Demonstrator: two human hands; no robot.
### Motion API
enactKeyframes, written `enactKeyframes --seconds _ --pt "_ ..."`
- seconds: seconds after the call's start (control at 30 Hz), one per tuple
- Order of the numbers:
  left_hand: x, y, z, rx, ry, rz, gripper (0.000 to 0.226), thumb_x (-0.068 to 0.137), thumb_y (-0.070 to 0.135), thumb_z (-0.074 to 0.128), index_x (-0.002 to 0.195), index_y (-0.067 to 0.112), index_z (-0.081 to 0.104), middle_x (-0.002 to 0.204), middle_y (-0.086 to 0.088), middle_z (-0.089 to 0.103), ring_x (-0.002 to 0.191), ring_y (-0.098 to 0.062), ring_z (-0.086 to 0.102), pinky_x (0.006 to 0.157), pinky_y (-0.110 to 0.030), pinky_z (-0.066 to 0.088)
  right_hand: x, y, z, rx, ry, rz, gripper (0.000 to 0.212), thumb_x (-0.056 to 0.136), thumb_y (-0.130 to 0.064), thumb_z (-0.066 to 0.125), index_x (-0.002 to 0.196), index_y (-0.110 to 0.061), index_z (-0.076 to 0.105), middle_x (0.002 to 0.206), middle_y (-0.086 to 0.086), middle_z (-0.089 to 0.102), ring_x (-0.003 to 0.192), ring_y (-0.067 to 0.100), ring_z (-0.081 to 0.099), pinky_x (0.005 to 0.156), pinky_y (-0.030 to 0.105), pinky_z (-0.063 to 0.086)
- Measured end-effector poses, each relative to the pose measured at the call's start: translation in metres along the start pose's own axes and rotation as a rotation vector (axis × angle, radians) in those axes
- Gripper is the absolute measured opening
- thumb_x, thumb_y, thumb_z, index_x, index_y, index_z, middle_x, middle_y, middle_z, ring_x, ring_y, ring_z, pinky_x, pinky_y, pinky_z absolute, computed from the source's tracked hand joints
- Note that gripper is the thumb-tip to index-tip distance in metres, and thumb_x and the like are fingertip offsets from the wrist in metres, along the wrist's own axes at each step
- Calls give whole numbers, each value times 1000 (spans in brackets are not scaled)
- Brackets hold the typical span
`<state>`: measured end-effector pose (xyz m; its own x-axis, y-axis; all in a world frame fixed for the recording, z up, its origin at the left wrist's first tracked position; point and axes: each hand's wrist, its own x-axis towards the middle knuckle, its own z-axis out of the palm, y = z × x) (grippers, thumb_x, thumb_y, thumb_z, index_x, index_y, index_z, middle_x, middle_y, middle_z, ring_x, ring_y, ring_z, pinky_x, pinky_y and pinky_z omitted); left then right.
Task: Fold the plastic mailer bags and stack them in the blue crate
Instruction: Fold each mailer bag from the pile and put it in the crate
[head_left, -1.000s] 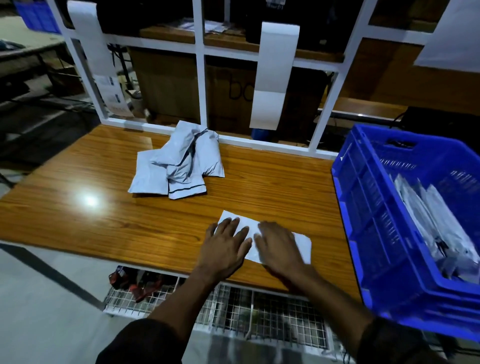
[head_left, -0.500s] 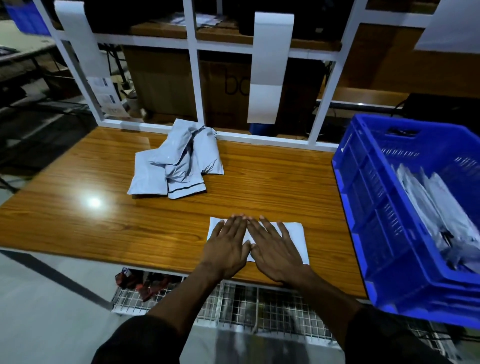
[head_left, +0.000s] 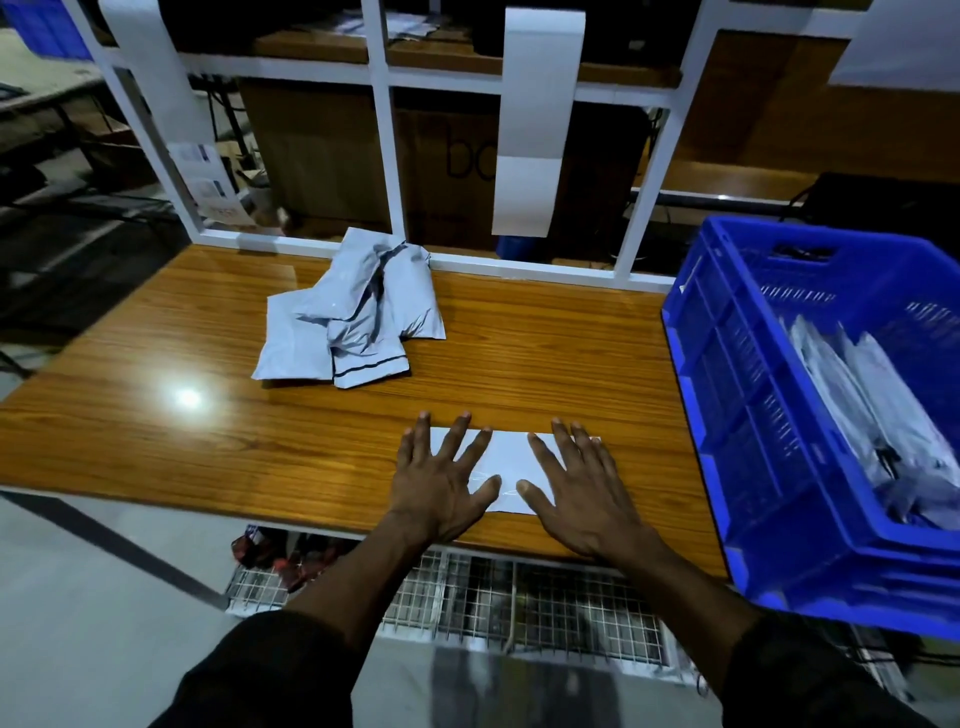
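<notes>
Head view: my left hand (head_left: 441, 483) and right hand (head_left: 576, 493), fingers spread flat, press the folded mailer bag (head_left: 511, 467) onto the surface (head_left: 156, 441) to set its crease before crating.

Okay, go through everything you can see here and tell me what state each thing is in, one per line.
Left hand: open, pressing flat on the mailer.
Right hand: open, pressing flat on the mailer.
Folded mailer: flat under both hands.
Mailer pile: crumpled, unfolded.
Blue crate: partly filled with mailers.

Wooden table (head_left: 545, 364), white shelf frame (head_left: 382, 130), possibly cardboard boxes (head_left: 322, 156) behind.
</notes>
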<state>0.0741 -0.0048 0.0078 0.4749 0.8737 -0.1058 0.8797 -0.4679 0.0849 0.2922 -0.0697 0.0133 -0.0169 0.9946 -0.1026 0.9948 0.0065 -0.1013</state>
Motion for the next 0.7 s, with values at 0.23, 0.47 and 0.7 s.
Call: enactKeyframes --seconds 0.23,0.47,0.7 --pt "-2 4 10 -17 172 119 76 102 53 10 157 6 31 167 -15 22 155 -27 -3 126 -49 0 12 -32 -16 -74 32 -97 73 96 -53 -4 161 -24 12 169 -3 -5 154 27 -12 122 54 -6" --pt "-7 0 6 -5 54 108 86 92 66 -5 164 20 5 170 2 -6 156 -29 -12 126 -49 -3 11 -44 -8 -35 18 -147 80 87 -53 -10 161 -29 9 168 -9 -2 155 21 -7 122 54 -1" --pt "-5 -3 5 46 -12 97 96 88 87 8 162 29 -12 166 12 -22 152 -38 -23 122 -59 -9 -2 4 2 -79 13 -69 75 93 -75 3 159 -39 0 167 -10 -11 154 23 -12 122 54 -4"
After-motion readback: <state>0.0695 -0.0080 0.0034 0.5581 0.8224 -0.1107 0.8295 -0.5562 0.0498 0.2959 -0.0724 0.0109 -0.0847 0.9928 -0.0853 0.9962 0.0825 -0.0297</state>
